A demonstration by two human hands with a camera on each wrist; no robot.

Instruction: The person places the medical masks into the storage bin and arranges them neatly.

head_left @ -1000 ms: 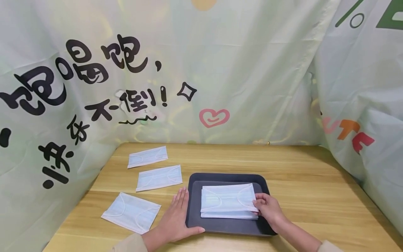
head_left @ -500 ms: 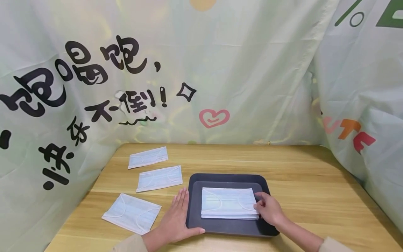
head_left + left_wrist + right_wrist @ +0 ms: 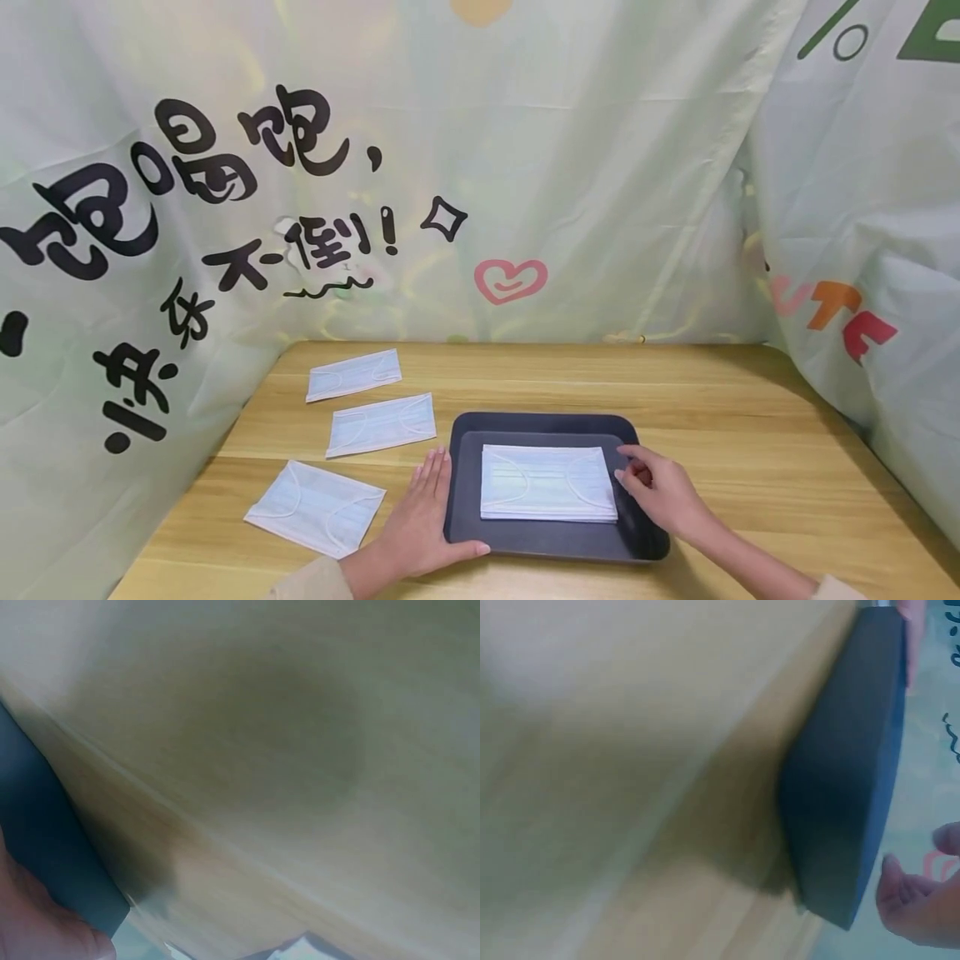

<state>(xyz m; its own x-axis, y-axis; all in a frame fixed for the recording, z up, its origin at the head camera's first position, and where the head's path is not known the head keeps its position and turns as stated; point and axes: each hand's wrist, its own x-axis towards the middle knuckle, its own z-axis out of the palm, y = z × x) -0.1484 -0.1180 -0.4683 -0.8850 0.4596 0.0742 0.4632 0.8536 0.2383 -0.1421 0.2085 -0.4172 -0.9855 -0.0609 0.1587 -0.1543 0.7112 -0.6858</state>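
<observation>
A stack of pale blue face masks (image 3: 547, 483) lies in the dark tray (image 3: 543, 422), its edges nearly lined up. My left hand (image 3: 416, 521) rests against the tray's left side, fingers straight and thumb stretched along the front rim. Just beyond the stack's right end, over the tray's right rim, my right hand (image 3: 663, 492) holds nothing, its thumb and fingertips apart. The right wrist view has the tray's outer wall (image 3: 840, 772), with the bent right fingers (image 3: 911, 896) beside it. Part of the left hand (image 3: 41, 922) shows at the left wrist view's lower corner.
Left of the tray, three single masks lie on the wooden table (image 3: 720, 383): a far one (image 3: 354, 375), a middle one (image 3: 381, 425) and a near one (image 3: 315, 507). A printed cloth (image 3: 600, 183) hangs behind the table and along its sides.
The top mask has been lowered onto the stack and let go. My right hand has drawn back to the right, off the mask's end. My left hand has stayed at the tray.
</observation>
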